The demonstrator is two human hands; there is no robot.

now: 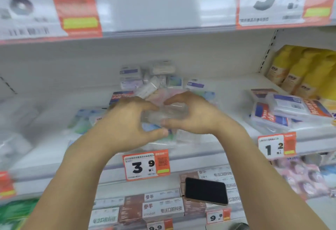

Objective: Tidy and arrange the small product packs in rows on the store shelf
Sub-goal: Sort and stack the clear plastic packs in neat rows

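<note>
Both of my hands reach over the white middle shelf (200, 149). Between them is a small clear plastic product pack (163, 114). My left hand (127, 120) grips its left end with curled fingers and thumb. My right hand (192, 113) grips its right end the same way. Behind the hands lies a loose pile of small packs (154, 79) in white, purple and pale blue, some tilted. More pale packs (85, 119) lie to the left, blurred.
A stack of flat packs with red and blue labels (283, 111) sits at the right, yellow bags (305, 70) behind it. A black phone (206, 190) lies on boxes on the lower shelf. Price tags (146, 164) hang on the shelf edge. The upper shelf rail (163, 11) overhangs.
</note>
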